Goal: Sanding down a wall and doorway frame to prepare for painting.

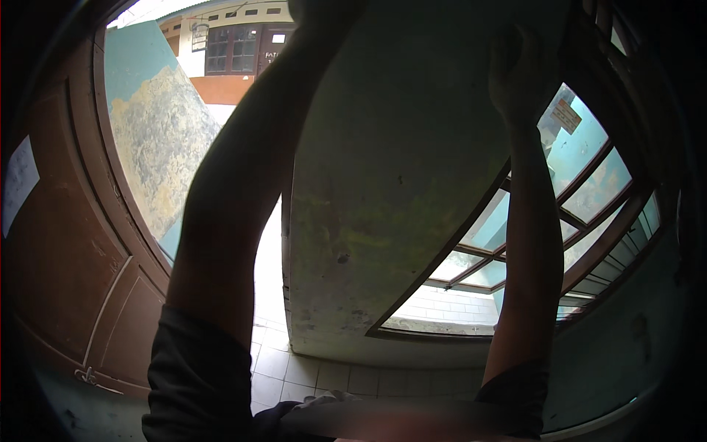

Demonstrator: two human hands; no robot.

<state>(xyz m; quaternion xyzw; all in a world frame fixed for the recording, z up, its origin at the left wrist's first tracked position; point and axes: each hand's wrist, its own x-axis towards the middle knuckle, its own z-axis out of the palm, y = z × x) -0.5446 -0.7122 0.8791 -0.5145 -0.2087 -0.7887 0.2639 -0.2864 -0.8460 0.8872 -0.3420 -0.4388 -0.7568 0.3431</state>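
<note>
Left arm (243, 162) and right arm (532, 228) raised, left hand (318, 10) mostly cut off above, right hand (508, 77) curved, shadowed

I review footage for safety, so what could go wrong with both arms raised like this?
Lowering the right hand carelessly might bump the window, which appears beside and behind that arm. The left arm runs up to the picture's top edge, so a poor grip or knock there could go unseen.

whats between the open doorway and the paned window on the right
In the head view, a dim wall with a few dark marks fills the stretch between the open doorway and the paned window.
</note>
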